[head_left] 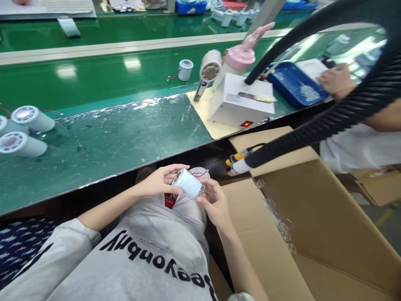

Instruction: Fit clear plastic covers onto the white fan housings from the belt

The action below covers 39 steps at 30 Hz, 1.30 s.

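Observation:
Over my lap, my left hand (161, 182) grips a light blue cylindrical fan housing (189, 184) by its round vented end. The housing lies tilted, and thin red and dark wires (200, 172) stick out beside it. My right hand (216, 203) is closed at the opposite end, its thumb and fingers around a small clear plastic piece (202, 190) against the housing. Whether that piece is fixed to the housing I cannot tell. Just to the right, a nozzle with a yellow fitting (237, 159) ends a black corrugated hose (300, 133).
Several similar housings (33, 119) lie at left on the green bench (125, 138); one more (186, 70) stands behind. A white box device (242, 102), a handheld fan (209, 69) and a blue tray (294, 83) are at right. An open carton (282, 200) holds clear pieces. A co-worker's hand (336, 79) is beyond.

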Motion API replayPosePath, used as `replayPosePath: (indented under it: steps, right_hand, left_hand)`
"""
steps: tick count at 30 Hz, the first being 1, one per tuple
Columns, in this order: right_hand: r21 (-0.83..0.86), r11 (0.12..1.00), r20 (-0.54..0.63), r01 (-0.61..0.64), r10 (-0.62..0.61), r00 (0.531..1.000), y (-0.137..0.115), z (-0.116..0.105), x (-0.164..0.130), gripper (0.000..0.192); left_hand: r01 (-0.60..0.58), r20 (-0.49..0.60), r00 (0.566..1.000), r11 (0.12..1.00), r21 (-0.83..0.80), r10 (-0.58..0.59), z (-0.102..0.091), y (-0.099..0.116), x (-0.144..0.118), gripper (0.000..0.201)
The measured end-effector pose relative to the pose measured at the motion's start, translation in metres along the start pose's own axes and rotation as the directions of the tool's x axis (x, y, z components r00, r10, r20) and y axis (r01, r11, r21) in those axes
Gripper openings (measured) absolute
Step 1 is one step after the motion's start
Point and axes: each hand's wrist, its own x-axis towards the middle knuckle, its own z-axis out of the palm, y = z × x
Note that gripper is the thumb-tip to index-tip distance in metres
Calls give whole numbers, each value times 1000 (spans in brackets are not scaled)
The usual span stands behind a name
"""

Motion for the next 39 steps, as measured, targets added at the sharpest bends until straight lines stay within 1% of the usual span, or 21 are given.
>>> replayPosePath:
  steps: [2,4,5,6,8,11,14,19,24,27,29,30,32,34,37,39]
  right_hand:
    - [25,999,-186,25,-20,982,17,-4,-6,52]
    - [29,999,-345,46,-33,938,32,-12,-10,57]
    - [28,998,-403,57,-41,914,38,-16,-12,59]
    - [26,997,-447,67,-48,893,43,-21,-13,59]
    - [23,997,-494,80,-58,867,50,-31,-14,59]
    - [41,995,-513,96,-62,856,52,-42,-11,59]
    - [66,992,-491,110,-64,869,51,-46,-5,58]
    - [105,986,-440,131,-72,895,49,-47,4,56]
    - [107,984,-401,142,-88,912,46,-48,7,58]
    - [92,988,-370,128,-85,925,42,-48,2,58]
    - [51,992,-312,117,-95,945,38,-47,-4,56]
    - [11,993,-269,122,-114,956,35,-47,-9,55]
    - [-105,981,-164,161,-177,970,26,-45,-18,51]
    - [-241,944,-57,224,-244,968,15,-43,-25,48]
    - [-393,869,62,301,-302,951,-4,-40,-30,45]
    - [-414,850,104,324,-310,945,-16,-36,-30,45]
  left_hand:
    - [30,-9,1000,999,-28,-30,6,-6,28,87]
    - [51,19,999,999,-18,-51,17,-10,57,86]
    - [57,43,997,998,-6,-57,23,-12,71,85]
    - [59,69,996,998,7,-60,28,-13,83,84]
    - [60,110,992,998,34,-63,38,-13,102,82]
    - [62,131,989,995,77,-72,46,-10,116,78]
    - [62,116,990,992,113,-75,46,-4,117,77]
    - [60,73,995,986,153,-72,43,4,111,77]
    - [47,80,995,985,164,-60,41,10,106,76]
    - [39,97,994,986,161,-55,37,10,96,77]
    - [27,118,992,986,162,-46,32,8,83,77]
    - [3,139,990,986,164,-26,30,7,74,76]
    - [-86,201,978,981,176,50,25,5,56,75]
    - [-190,267,955,959,211,130,22,5,38,79]
    - [-322,332,919,890,322,213,18,9,18,83]
    - [-417,364,889,818,396,278,16,13,9,82]
